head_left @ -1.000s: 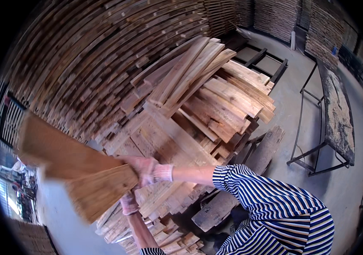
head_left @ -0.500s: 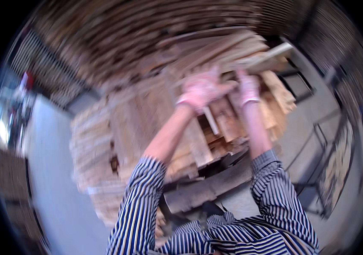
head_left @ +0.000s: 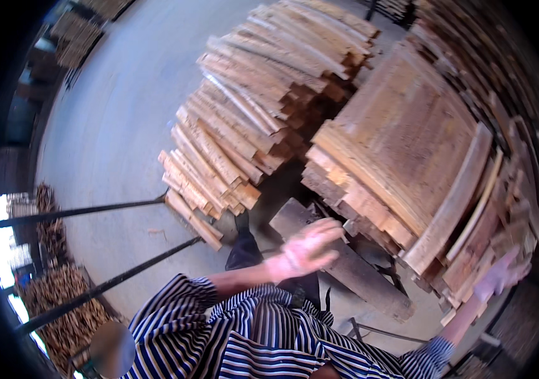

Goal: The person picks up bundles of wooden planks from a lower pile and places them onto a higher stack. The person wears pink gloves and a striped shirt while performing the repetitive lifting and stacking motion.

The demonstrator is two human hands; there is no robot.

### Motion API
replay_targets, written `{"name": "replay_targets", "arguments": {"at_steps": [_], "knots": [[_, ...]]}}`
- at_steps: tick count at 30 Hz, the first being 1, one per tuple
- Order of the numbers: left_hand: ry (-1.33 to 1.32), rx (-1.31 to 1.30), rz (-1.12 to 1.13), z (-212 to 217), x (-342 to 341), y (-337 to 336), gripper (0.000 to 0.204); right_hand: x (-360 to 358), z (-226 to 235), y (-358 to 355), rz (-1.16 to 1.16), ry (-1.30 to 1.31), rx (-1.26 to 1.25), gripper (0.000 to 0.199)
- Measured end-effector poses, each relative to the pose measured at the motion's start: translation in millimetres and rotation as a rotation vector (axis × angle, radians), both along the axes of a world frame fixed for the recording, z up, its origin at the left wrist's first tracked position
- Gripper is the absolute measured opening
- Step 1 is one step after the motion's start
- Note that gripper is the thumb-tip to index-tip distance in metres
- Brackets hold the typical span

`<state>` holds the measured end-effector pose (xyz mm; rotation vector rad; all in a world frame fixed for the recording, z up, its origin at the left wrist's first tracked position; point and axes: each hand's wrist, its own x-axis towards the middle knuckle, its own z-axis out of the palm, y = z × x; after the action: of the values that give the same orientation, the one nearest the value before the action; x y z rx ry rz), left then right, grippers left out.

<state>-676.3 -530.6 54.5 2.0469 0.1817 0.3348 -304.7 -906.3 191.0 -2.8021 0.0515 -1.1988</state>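
My left hand [head_left: 307,250], in a pink-and-white glove, is held in front of my body with its fingers stretched out and nothing in it. Below and beyond it lies a long dark plank [head_left: 364,271], close to the wood stack. Far to the right, my right hand [head_left: 500,276], gloved the same way, is at the edge of the stacked boards [head_left: 471,252]. Its fingers look spread, though blurred; whether it touches a board I cannot tell. Nearest the middle of that stack, a pale curved board [head_left: 449,202] lies along the edge of a wide flat layer of boards [head_left: 408,120].
A long row of piled wooden strips [head_left: 238,107] runs across the grey floor [head_left: 118,114] ahead. Two dark metal bars [head_left: 111,284] reach in from the left. More piled wood [head_left: 64,309] stands at lower left, and tall wood stacks [head_left: 503,69] rise at the right.
The view has swung left, bringing the row of strips into sight. My hands, close together over the stack before, are now far apart; the left has drawn back from the wood.
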Motion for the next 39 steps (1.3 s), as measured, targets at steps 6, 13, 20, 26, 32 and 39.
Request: {"name": "replay_targets", "arguments": {"at_steps": [6,13,20,26,32,39], "knots": [[0.713,-0.254,0.430,-143,-188,117,0.055,-229,-51,295,1.173,0.962,0.182,0.066],[0.683,-0.638,0.963,-294,-265,308,0.070,-364,-340,478,1.011,1.617,0.483,0.060],[0.450,-1.086,1.224,-420,-235,463,0.092,-407,-470,683,0.939,1.475,-0.013,0.088],[0.509,-1.282,1.037,-405,-177,445,0.106,-455,-517,688,0.890,1.385,-0.185,0.098],[0.798,-1.088,1.287,-429,-216,438,0.120,-493,-530,641,0.928,1.446,-0.290,0.094],[0.585,-1.035,1.283,-431,-212,436,0.116,-434,-625,546,0.377,1.727,0.669,0.080]]}}
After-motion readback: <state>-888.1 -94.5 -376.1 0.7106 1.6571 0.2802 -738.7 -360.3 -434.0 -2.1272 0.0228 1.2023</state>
